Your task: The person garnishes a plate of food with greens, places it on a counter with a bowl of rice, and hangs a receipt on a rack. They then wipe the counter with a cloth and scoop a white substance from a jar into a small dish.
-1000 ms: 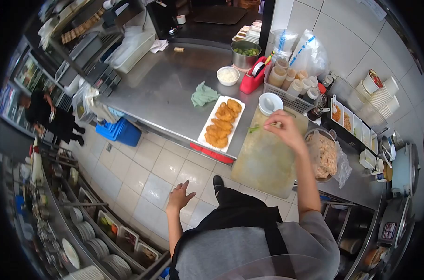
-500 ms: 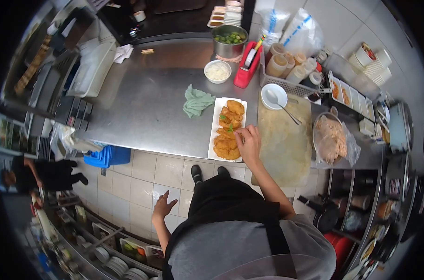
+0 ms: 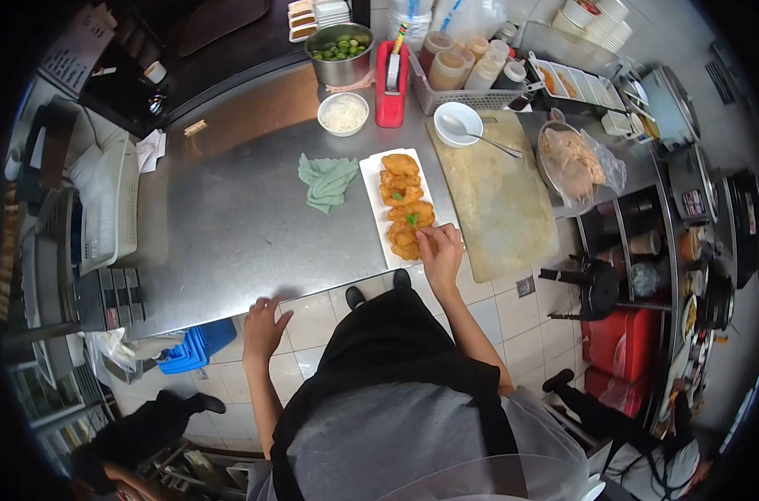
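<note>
A long white plate (image 3: 375, 188) on the steel counter bears a row of golden fried pieces (image 3: 400, 164). Small green herb leaves (image 3: 412, 219) lie on top of them. My right hand (image 3: 442, 255) is over the plate's near end, thumb and fingertips pinched together just below one leaf. What the pinch holds, if anything, is too small to make out. By the counter's front edge my left hand (image 3: 265, 327) has its fingers apart and holds nothing. A crumpled green cloth (image 3: 327, 180) lies left of the plate.
Right of the plate is a cutting board (image 3: 500, 196) with a white bowl (image 3: 458, 123) and spoon. Behind stand a bowl of white shreds (image 3: 343, 113), a red tape dispenser (image 3: 391, 92), a pot of green fruit (image 3: 339, 52) and sauce bottles (image 3: 452, 68). Two other people are at the lower corners.
My left hand has come up to the counter's front edge. My right hand stays pinched over the plate's near end. The view has turned, and another person shows at lower right.
</note>
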Motion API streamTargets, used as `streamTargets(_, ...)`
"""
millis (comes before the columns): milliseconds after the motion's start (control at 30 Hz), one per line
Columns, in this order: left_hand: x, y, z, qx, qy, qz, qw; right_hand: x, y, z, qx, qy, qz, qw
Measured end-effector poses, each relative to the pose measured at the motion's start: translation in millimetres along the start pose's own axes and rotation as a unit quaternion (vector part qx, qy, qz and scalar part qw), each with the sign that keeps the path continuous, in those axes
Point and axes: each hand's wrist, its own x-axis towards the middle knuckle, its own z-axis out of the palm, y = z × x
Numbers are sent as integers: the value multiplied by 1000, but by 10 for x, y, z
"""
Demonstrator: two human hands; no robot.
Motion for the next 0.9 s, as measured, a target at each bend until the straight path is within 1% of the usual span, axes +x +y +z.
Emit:
streamTargets(100, 265, 161, -193, -22, 43, 100, 994, -24, 22, 67, 8, 21, 27, 999)
streamTargets(133, 330, 185, -200, -47, 24, 90, 995, -10, 25, 64, 3, 22, 29, 999)
streamTargets(233, 478, 227, -168, -56, 42, 112, 991, 29, 35, 27, -27, 10, 28, 999)
streamTargets(300, 488, 276, -171, -53, 64, 118, 990, 66, 17, 2, -62, -15, 22, 998)
streamTargets(400, 536, 332, -207, -65, 112, 142, 981, 93, -70, -93, -91, 13, -23, 996)
streamTargets(533, 777, 549, -334, -97, 196, 190, 957, 166, -13, -158, -21, 6, -26, 999)
streamTargets(633, 1065, 885, -278, -130, 238, 235, 933, 337, 25, -111, 20, 1, -26, 999)
streamTargets(700, 1247, 1147, -112, -184, 244, 265, 915, 466, 30, -52, 53, -11, -27, 998)
streamTargets(767, 1380, 1395, 3, -210, 219, 289, 908, 596, 26, -15, 51, -22, -56, 997)
streamTargets(900, 1522, 1653, 165, -215, 169, 317, 908, 678, 59, -57, 21, -61, -97, 993)
